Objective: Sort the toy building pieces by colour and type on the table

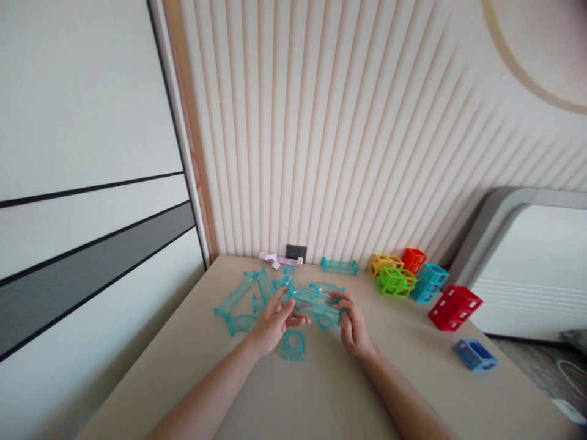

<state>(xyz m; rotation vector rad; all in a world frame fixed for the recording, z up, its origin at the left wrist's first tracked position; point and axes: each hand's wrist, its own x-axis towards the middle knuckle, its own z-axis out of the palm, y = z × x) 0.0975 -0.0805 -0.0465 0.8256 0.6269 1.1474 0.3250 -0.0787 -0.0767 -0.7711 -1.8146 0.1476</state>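
Note:
Both my hands hold up a clear teal plastic track piece (pixel 314 301) just above a beige table (pixel 321 391). My left hand (pixel 274 322) pinches its left end with fingers closed. My right hand (pixel 352 322) grips its right end, fingers curled round it. Under and behind the hands lie several more teal track pieces (pixel 241 296). A small teal square block (pixel 293 345) rests on the table between my wrists.
A straight teal tube (pixel 340 266) lies by the ribbed wall. Yellow (pixel 385 264), orange (pixel 413 260), green (pixel 395 282), teal (pixel 430 282), red (pixel 455 307) and blue (pixel 475 355) open-frame blocks sit at the right. A dark wall socket (pixel 296 252) and a lilac ribbon (pixel 275 259) are at the back.

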